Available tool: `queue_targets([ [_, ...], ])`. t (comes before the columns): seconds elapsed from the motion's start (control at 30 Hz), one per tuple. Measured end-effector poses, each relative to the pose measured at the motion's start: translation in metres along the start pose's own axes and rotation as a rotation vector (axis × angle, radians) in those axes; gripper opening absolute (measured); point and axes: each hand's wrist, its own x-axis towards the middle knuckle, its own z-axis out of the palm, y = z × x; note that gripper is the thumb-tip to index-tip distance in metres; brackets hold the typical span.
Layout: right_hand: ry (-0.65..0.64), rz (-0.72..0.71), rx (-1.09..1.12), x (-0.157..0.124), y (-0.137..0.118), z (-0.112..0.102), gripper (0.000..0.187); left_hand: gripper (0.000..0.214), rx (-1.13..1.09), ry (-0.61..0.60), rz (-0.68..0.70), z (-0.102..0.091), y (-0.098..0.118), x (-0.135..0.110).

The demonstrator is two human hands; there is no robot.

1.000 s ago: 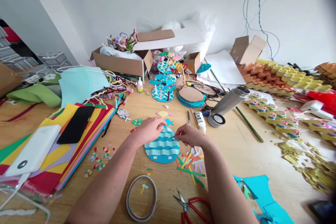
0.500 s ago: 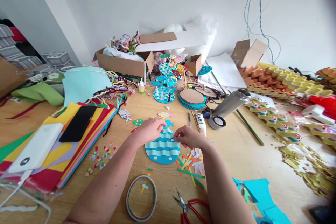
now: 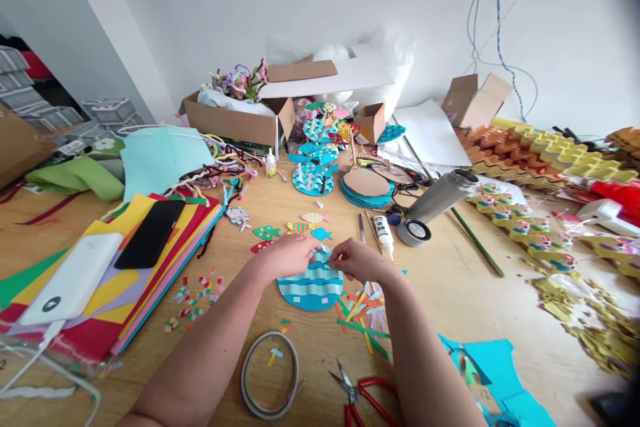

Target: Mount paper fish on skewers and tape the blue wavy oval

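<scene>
A round blue paper disc [image 3: 310, 303] with pale wavy strips lies in front of me, small white squares near its lower edge. My left hand [image 3: 291, 256] reaches over its upper left part, fingers bent together and tips at the disc's top; what they hold, if anything, is hidden. At the disc's right edge my right hand [image 3: 359, 259] is closed in a pinch, and whatever sits between its fingertips is too small to name. Just beyond the hands lie paper fish: a pink-and-yellow striped fish [image 3: 315, 217], a blue fish [image 3: 323, 234] and a green fish [image 3: 267, 233].
Nearer me are a tape roll [image 3: 270, 375] and red-handled pliers [image 3: 353, 392]. Paper strips [image 3: 367, 310] lie beside the disc. A white glue bottle [image 3: 383, 235] and a steel flask [image 3: 443, 197] are to the right; coloured sheets with a phone [image 3: 150, 235] are left.
My left hand has come down and slightly toward me onto the disc's top, uncovering a yellow-orange striped fish behind it. My right hand stays nearly in place.
</scene>
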Motion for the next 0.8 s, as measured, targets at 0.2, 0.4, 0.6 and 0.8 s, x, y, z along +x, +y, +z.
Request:
queue_targets([
  [0.2, 0.017, -0.001, -0.047, -0.001, -0.004, 0.001, 0.012, 0.036, 0.011, -0.023, 0.004, 0.000, -0.001, 0.001],
  [0.4, 0.049, 0.002, -0.101, -0.002, -0.008, 0.002, 0.016, 0.035, 0.071, -0.063, 0.008, 0.001, -0.001, 0.002],
  [0.6, 0.077, -0.023, -0.156, -0.003, -0.010, 0.003, 0.019, 0.035, 0.050, -0.103, 0.013, 0.001, -0.001, 0.002],
  [0.8, 0.077, -0.038, -0.201, -0.002, -0.012, 0.007, 0.020, 0.032, 0.035, -0.108, 0.015, 0.001, 0.000, 0.002],
])
